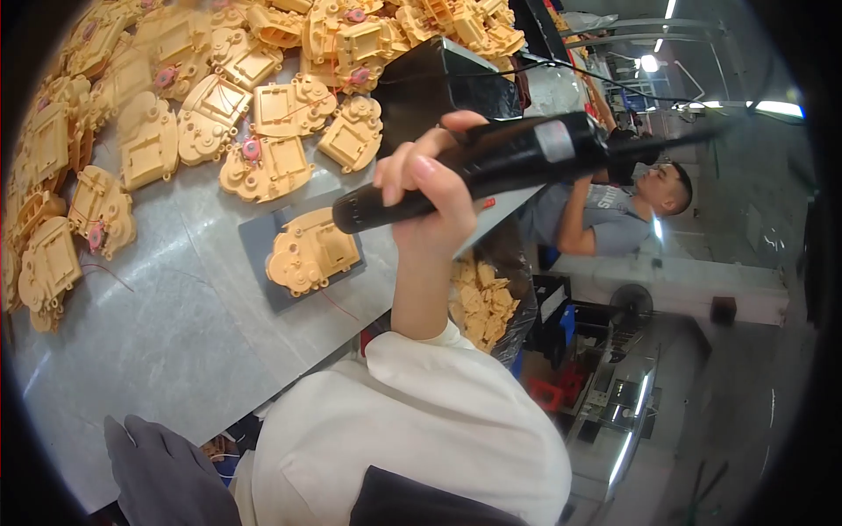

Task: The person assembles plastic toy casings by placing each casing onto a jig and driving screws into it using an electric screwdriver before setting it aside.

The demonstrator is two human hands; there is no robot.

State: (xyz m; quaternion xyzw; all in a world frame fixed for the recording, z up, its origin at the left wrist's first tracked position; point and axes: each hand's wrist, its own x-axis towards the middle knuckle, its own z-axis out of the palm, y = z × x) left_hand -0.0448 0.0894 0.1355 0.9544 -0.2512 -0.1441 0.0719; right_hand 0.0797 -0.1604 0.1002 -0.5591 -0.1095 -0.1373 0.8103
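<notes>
My right hand (430,188) is raised over the table's right edge, fingers wrapped round a black electric screwdriver (517,156). The tool lies nearly level, its rounded end to the left and its thin end blurred to the right. Below that rounded end, a yellow plastic housing (311,252) sits on a dark grey block (263,263), a thin red wire trailing from it. At the lower left, my left hand (167,478), in a grey glove, is beside the table's near edge. Its fingers are stretched out, and I see nothing in it.
Many yellow housings (210,114), some with pink round parts, are heaped across the far and left table (184,307). A black box (438,83) stands behind my right hand. Right of the table, a dark bag (482,307) holds yellow pieces. A co-worker (605,210) is farther right.
</notes>
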